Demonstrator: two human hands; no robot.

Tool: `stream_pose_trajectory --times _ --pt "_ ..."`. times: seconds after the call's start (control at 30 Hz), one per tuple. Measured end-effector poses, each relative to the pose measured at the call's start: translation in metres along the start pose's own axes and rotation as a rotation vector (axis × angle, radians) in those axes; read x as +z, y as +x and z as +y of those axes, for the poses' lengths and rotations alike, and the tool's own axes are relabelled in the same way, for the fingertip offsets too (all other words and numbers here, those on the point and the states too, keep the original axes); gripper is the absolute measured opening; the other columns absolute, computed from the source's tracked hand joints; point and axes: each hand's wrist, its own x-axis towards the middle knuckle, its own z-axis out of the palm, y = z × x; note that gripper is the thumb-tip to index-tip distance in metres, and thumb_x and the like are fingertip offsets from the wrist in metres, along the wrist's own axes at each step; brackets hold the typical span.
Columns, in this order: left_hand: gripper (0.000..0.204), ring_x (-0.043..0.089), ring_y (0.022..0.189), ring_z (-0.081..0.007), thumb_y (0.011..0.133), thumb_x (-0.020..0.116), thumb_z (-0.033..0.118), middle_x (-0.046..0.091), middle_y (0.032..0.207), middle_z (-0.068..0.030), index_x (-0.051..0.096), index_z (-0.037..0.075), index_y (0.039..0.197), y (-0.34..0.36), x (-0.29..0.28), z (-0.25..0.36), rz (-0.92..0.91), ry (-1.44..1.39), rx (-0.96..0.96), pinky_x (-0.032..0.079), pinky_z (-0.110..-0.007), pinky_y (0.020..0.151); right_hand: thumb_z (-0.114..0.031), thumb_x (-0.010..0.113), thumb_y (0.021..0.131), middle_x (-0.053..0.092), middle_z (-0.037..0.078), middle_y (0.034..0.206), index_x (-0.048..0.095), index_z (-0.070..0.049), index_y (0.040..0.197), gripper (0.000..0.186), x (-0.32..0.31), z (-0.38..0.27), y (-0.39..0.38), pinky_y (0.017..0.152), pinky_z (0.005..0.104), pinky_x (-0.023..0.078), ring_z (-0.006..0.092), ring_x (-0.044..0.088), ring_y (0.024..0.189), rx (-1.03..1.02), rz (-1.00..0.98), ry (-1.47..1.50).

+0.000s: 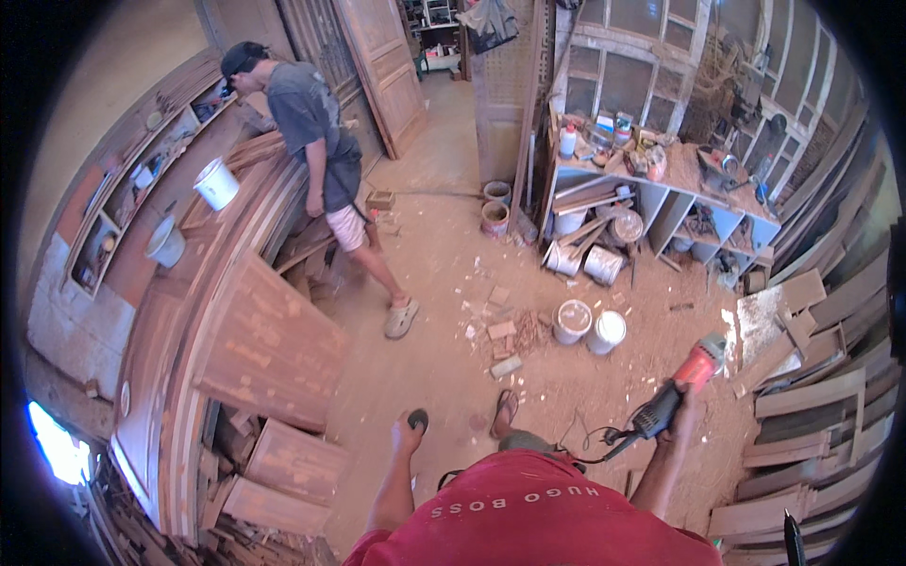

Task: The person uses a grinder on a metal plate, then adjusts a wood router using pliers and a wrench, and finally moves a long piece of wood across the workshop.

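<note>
My left hand (408, 436) hangs low at the middle, closed on a small black round object (417, 418) that looks like a disc or pad. At the right, my right hand (678, 423) grips the dark body of a red and black angle grinder (696, 366), its metal head pointing forward over the dusty floor. A black cord (599, 443) runs from the grinder's rear toward my body. Beyond the grinder stand two white buckets (607, 332) among wood scraps (502, 338).
A co-worker (307, 113) leans by the long left bench (151, 330), piled with wooden panels and two buckets. A cluttered shelf unit (727, 217) stands at the back right, near window frames. Stacked boards (807, 429) line the right wall. A doorway opens at the back middle.
</note>
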Motion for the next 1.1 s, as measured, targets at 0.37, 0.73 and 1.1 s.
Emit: stream_pose_trajectory --times 0.37,0.73,1.1 --pt "0.041 0.065 0.098 -0.0395 0.066 0.074 0.019 0.067 0.103 -0.0242 0.065 -0.002 0.1 0.143 0.016 -0.02 -0.069 0.12 -0.549 0.053 -0.046 0.086 -0.026 0.065 0.08 0.064 0.009 0.081 0.064 0.003 0.1 0.035 0.295 0.039 0.217 0.058 0.0329 0.053 0.0195 0.062 0.065 0.083 -0.129 -0.22" --pt "0.035 0.068 0.09 -0.039 0.064 0.075 0.016 0.069 0.095 -0.0231 0.067 -0.003 0.092 0.569 -0.012 -0.015 0.096 0.009 -0.333 0.053 -0.047 0.083 -0.024 0.067 0.078 0.061 0.006 0.078 0.062 0.0 0.101 0.034 0.545 0.144 0.393 0.053 0.0329 0.051 0.018 0.058 0.06 0.001 -0.02 -0.228" --pt "0.031 0.066 0.09 -0.0244 0.079 0.078 0.011 0.07 0.094 -0.0147 0.066 -0.004 0.102 1.058 -0.128 0.388 0.181 -0.456 0.303 0.05 -0.036 0.083 -0.018 0.067 0.074 0.064 0.007 0.081 0.061 -0.001 0.101 0.032 0.767 0.159 0.488 0.06 0.0309 0.05 0.017 0.06 0.065 -0.041 -0.028 -0.392"
